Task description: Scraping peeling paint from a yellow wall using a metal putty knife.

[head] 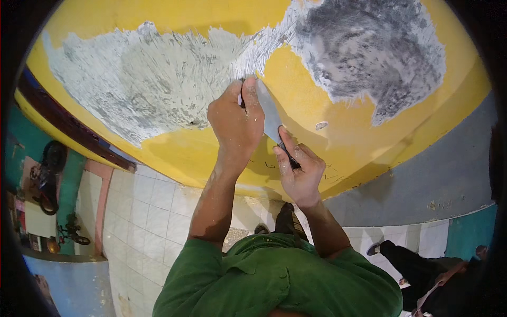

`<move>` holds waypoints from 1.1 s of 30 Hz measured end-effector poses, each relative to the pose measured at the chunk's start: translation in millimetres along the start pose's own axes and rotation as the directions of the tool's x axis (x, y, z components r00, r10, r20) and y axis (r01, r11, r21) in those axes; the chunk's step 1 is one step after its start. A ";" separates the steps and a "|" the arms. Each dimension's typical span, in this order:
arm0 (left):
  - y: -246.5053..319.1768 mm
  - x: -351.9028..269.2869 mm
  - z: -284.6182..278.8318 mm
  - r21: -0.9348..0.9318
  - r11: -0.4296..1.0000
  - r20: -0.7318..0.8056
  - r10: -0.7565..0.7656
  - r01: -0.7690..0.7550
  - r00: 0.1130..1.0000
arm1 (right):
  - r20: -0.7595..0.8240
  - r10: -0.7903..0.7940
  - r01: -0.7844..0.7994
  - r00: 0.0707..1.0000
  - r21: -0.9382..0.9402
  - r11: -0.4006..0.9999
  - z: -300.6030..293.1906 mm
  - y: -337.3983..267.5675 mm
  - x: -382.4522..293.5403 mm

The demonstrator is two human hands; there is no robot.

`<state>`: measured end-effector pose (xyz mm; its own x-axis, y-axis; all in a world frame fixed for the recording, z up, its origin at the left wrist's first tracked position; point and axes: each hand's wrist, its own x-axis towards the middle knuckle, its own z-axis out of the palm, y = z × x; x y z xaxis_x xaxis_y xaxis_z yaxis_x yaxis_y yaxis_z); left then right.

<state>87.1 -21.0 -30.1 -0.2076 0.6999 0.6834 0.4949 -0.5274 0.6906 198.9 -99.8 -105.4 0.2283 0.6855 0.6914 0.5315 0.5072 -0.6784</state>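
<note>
In my right hand (303, 170) is a putty knife with a black handle. Its broad grey blade (270, 113) slants up and left in front of the painted wall (301, 79). My left hand (237, 115) is curled beside the blade's far end, fingers bent inward. Something dark shows between its thumb and forefinger, and I cannot tell whether it is a held tool or a gap. Behind my left hand runs a rough, scratched pale patch (166, 75) where yellow paint is gone. Whitish dust or filler specks both hands.
A darker bare patch (372, 55) spreads at upper right, and a small chip (321, 125) marks the yellow paint. Below the wall's grey lower band (396, 190) lies a white tiled floor (146, 214). Another person (420, 265) is at lower right. Bicycles (71, 230) stand far left.
</note>
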 end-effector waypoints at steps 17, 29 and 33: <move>-3.5 -5.4 3.7 0.056 0.998 -0.036 0.015 -0.013 0.999 | -0.052 -0.050 0.050 0.997 -0.013 0.999 4.0 5.8 -3.4; -2.6 4.4 6.3 0.045 0.997 -0.089 0.059 -0.055 0.994 | -0.056 -0.075 0.073 0.996 -0.034 0.997 7.7 4.3 6.3; 3.2 7.0 3.7 0.042 0.999 -0.081 0.037 -0.034 0.996 | -0.030 -0.023 0.021 0.999 -0.059 0.998 5.8 -3.1 8.5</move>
<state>90.4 -16.0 -24.0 -0.2571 0.6382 0.7257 0.5366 -0.5303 0.6564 194.5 -92.5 -98.9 0.2406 0.6577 0.7139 0.5834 0.4898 -0.6478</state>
